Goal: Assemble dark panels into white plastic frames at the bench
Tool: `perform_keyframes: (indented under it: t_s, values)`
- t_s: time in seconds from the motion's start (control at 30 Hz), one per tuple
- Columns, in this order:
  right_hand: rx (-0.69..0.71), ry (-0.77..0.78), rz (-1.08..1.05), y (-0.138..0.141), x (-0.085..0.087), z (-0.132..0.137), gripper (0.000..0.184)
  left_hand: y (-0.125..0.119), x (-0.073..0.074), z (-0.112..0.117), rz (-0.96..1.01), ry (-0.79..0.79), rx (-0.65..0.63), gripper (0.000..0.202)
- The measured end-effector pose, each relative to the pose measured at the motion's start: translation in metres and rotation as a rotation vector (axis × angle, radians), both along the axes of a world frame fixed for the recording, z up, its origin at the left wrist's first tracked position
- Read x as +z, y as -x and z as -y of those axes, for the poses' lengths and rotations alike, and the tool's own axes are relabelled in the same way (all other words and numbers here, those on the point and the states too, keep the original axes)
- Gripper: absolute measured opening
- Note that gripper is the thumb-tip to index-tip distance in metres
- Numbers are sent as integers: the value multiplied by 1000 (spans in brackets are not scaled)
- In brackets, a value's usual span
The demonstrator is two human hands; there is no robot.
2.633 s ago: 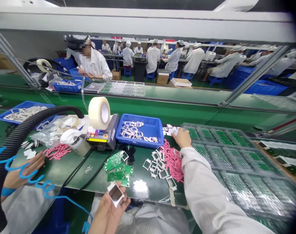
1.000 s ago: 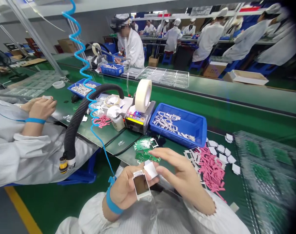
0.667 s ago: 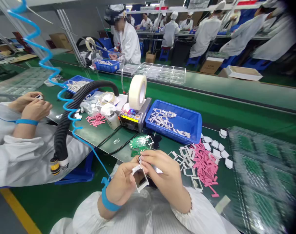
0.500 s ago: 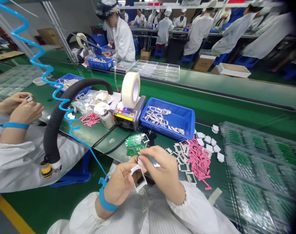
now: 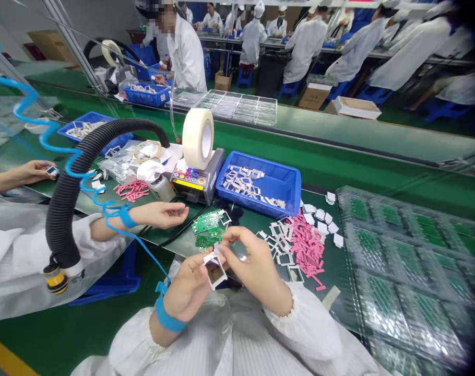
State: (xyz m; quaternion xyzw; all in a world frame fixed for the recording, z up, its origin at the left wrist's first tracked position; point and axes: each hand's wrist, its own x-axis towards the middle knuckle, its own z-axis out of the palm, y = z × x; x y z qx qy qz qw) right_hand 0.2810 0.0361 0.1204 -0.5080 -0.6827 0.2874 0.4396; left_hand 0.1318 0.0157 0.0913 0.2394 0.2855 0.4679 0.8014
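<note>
My left hand (image 5: pixel 187 291) is closed around a white frame (image 5: pixel 215 274) with a dark, glossy window, its fingers (image 5: pixel 200 263) curled under and along the frame's side. My right hand (image 5: pixel 255 263) comes in from the other side, nearly closed, its fingers (image 5: pixel 230 241) pinching at the frame's upper corner. I can't tell whether they also hold a small white piece there; it's too small to make out.

I hold the frame up over the bench (image 5: pixel 175 239), in front of the blue bin (image 5: pixel 257 185) and toward me. Just beyond my fingertips, between the frame and the bin, lie green circuit boards (image 5: pixel 208 227). To the right of them, in front of the bin, are loose white frames (image 5: pixel 282 245) and a heap of pink strips (image 5: pixel 306 245), with white pieces (image 5: pixel 321 216) beside it. Farther right of the bin sits a clear tray of boards (image 5: pixel 402 261). Left of the bin stands a tape dispenser (image 5: pixel 192 180) with its roll of tape (image 5: pixel 196 138). A co-worker's hand (image 5: pixel 159 214) reaches in near the boards, apart from mine.
</note>
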Motion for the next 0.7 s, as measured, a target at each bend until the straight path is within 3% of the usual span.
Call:
perform_keyframes:
  t_s: [0.1,0.23,0.33,0.4,0.47,0.6,0.7]
  values:
    - [16,181,30,-23,-3,1,6,4,-8,-5,92,42,67,34]
    - [104,432,270,-45,-29,-2,13,11,-15,-7,223,90,22,33]
    - [56,441,291,-44,-41,-7,14,12,-12,-5,309,109,-81,34]
    - [43,414,251,-39,-37,-9,11,11,-8,-3,341,108,-121,34]
    - [162,421,64,-34,-26,-12,25,9,-3,-1,374,106,-141,33]
    - [592,627,-497,-17,-13,-14,44,9,2,2,432,135,-196,34]
    - [654,750,-757,-7,-16,-13,45,9,2,4,439,142,-212,36]
